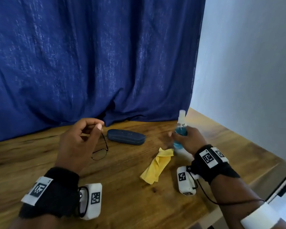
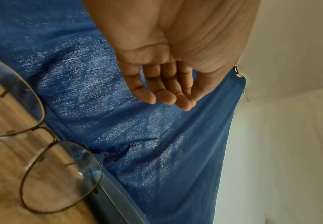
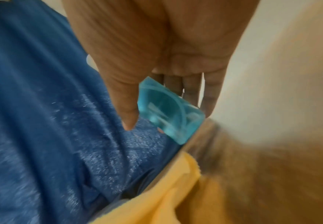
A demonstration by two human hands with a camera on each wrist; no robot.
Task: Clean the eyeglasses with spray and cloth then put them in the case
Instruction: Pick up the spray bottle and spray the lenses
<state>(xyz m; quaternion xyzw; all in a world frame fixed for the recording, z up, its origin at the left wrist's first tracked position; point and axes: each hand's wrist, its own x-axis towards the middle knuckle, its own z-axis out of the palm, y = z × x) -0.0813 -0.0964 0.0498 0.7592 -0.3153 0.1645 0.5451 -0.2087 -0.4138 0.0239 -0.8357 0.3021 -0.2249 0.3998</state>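
One thin dark wire-framed eyeglasses (image 1: 100,150), temple tip pinched by left hand (image 1: 78,142); right hand (image 1: 189,140) fingers wrapped round one clear blue-liquid spray bottle (image 1: 180,129); one yellow cloth (image 1: 157,166) at its 7 o'clock; one closed navy case (image 1: 126,136).

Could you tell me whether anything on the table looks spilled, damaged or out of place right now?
Nothing stands out. The left hand dangles the glasses by one temple; the right hand grips the spray bottle upright. The cloth lies crumpled and the case is closed. No spill shows on the table.
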